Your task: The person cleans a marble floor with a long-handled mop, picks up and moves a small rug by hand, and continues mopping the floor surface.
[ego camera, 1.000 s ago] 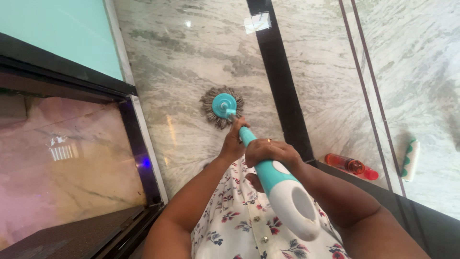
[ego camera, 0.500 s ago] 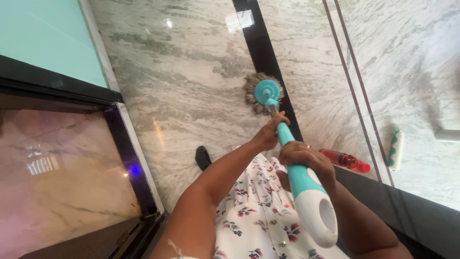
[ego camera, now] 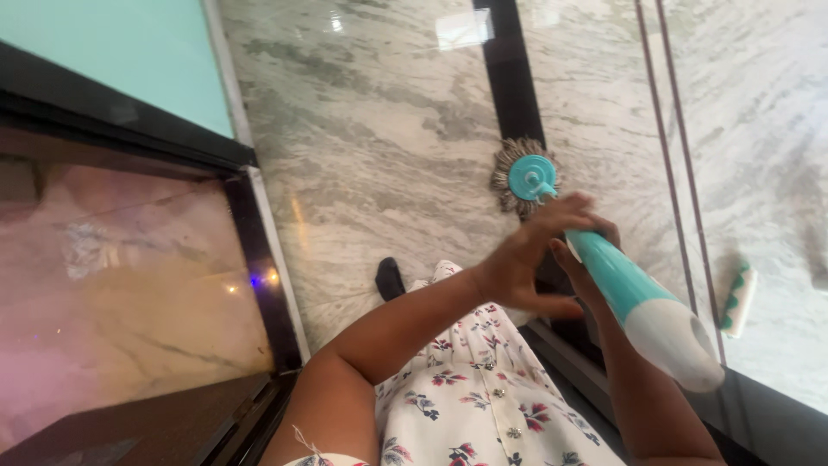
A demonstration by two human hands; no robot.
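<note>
- Both hands sit on the mop handle (ego camera: 617,276), close together, partway between its white end and the mop head.
- Left hand (ego camera: 526,263) lies over the top of the handle with fingers spread loosely, touching rather than clenching it.
- Right hand (ego camera: 580,267) is mostly hidden beneath the handle and the left hand; its fingers curl around the teal shaft, though how tightly I cannot tell.
- Mop head (ego camera: 524,179), a teal disc ringed with grey-brown strands, rests on the marble floor (ego camera: 379,129) just beyond the hands, touching the floor's black stripe (ego camera: 509,78).
- White handle end (ego camera: 677,341) points back toward the camera, behind the hands.
- Green-and-white object (ego camera: 736,299) lies on the floor well to the right of the handle.
</note>
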